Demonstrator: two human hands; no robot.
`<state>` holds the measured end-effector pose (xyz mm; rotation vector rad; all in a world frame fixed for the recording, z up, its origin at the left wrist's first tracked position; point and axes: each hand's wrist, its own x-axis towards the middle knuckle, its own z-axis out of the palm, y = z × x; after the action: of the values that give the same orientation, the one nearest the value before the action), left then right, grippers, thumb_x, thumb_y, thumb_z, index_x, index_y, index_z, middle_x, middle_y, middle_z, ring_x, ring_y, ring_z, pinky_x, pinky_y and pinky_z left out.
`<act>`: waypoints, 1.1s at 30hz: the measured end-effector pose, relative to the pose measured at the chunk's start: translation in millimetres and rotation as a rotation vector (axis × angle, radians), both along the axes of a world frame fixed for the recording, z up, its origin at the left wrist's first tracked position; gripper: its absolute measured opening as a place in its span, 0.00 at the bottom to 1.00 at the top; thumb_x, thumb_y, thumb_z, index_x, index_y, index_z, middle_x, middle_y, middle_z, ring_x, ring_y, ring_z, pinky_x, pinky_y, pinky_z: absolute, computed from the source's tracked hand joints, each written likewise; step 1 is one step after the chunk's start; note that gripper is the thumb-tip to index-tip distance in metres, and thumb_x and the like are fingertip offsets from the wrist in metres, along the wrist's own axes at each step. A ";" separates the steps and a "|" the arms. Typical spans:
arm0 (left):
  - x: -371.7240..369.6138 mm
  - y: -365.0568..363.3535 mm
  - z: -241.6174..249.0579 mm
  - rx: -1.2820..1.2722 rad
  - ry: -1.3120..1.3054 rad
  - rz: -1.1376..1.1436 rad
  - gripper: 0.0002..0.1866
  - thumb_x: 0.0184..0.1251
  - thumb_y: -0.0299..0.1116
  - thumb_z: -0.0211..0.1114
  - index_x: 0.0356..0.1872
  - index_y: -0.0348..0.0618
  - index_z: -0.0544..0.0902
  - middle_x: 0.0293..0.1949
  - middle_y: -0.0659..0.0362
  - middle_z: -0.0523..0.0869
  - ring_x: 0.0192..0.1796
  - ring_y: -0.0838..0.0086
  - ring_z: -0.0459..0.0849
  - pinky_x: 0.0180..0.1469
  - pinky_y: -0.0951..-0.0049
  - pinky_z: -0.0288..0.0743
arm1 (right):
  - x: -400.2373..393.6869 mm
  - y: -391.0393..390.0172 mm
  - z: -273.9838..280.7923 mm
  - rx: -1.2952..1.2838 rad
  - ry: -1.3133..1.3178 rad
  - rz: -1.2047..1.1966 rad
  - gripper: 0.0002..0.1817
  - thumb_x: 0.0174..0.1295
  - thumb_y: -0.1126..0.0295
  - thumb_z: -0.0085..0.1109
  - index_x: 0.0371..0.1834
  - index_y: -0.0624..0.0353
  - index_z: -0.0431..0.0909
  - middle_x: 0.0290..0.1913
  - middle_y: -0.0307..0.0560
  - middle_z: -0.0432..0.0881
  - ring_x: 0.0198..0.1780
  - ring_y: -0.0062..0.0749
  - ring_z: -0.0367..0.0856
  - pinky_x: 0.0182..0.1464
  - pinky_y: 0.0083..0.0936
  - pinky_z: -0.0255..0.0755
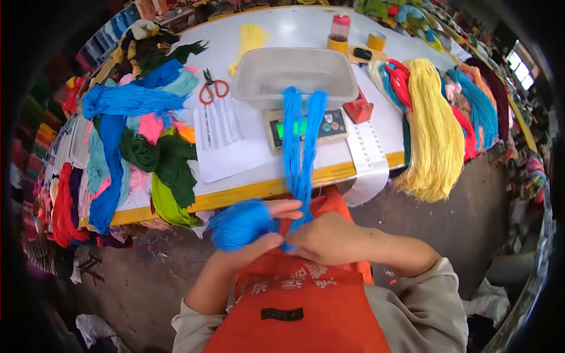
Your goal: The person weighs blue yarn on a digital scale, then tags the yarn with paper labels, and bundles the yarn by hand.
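Note:
Blue yarn in a thick bundle (238, 226) is gathered at my left hand (253, 247), whose fingers and thumb are around part of it; some motion blur is there. My right hand (329, 238) is closed on the lower end of a long blue yarn hank (291, 141), just right of my left hand. From there the hank runs up in two strands across the table edge and the front of a digital scale (275, 130). Its far end lies against the front rim of a translucent plastic tub (247, 82) on the scale.
Colourful yarn hanks, including a blue one (135, 101), are heaped at left. Scissors (210, 88) lie above a printed sheet (220, 147). A label strip (366, 150) hangs over the front edge, beside a red stapler-like object (359, 110). Yellow yarn (434, 129) hangs at right.

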<state>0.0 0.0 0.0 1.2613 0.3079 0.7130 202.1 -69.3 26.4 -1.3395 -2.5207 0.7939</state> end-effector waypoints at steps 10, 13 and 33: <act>34.4 -14.8 -8.9 0.127 0.354 0.097 0.21 0.75 0.33 0.58 0.65 0.37 0.74 0.28 0.63 0.82 0.28 0.85 0.73 0.31 0.81 0.69 | 101.8 -12.5 -41.2 -0.072 0.641 -0.632 0.07 0.60 0.73 0.65 0.41 0.60 0.81 0.37 0.47 0.83 0.41 0.31 0.81 0.45 0.26 0.74; 34.6 -15.8 -9.8 0.017 0.308 0.155 0.22 0.75 0.31 0.57 0.67 0.38 0.72 0.28 0.64 0.81 0.26 0.87 0.70 0.29 0.84 0.65 | 163.2 0.7 -67.3 0.398 0.269 -0.830 0.13 0.57 0.74 0.68 0.46 0.59 0.81 0.48 0.50 0.83 0.52 0.43 0.80 0.54 0.32 0.72; 60.8 -23.4 -26.4 0.037 0.372 0.109 0.20 0.76 0.31 0.56 0.65 0.39 0.73 0.29 0.64 0.81 0.26 0.87 0.70 0.29 0.83 0.66 | 180.0 20.5 -106.9 0.540 0.134 -0.755 0.10 0.51 0.68 0.71 0.34 0.55 0.81 0.39 0.40 0.82 0.47 0.41 0.78 0.56 0.37 0.64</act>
<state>60.8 -23.4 -26.4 1.4193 0.6736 0.5747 382.1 -48.9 -80.5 -1.7356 -1.6996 0.0370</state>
